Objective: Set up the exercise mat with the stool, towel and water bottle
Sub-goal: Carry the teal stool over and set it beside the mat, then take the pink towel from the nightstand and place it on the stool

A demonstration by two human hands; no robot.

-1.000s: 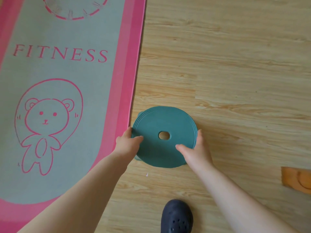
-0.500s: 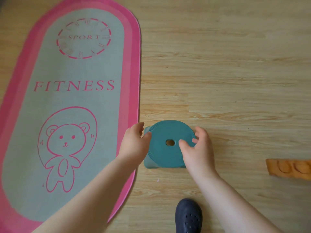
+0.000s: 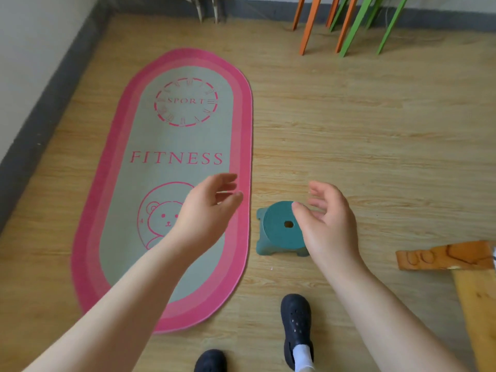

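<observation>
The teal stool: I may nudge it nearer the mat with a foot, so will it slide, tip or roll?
The teal stool looks like moulded plastic, so probably light and stiff. It stands low on short splayed legs, so tipping seems unlikely, and upright it should not roll. On the smooth wooden floor it would likely slide, though it could catch on the mat edge.

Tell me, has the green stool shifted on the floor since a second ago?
No. The green stool still stands on the wood floor just right of the pink mat's edge, level with the bear print. Only the camera pulled back.
</observation>
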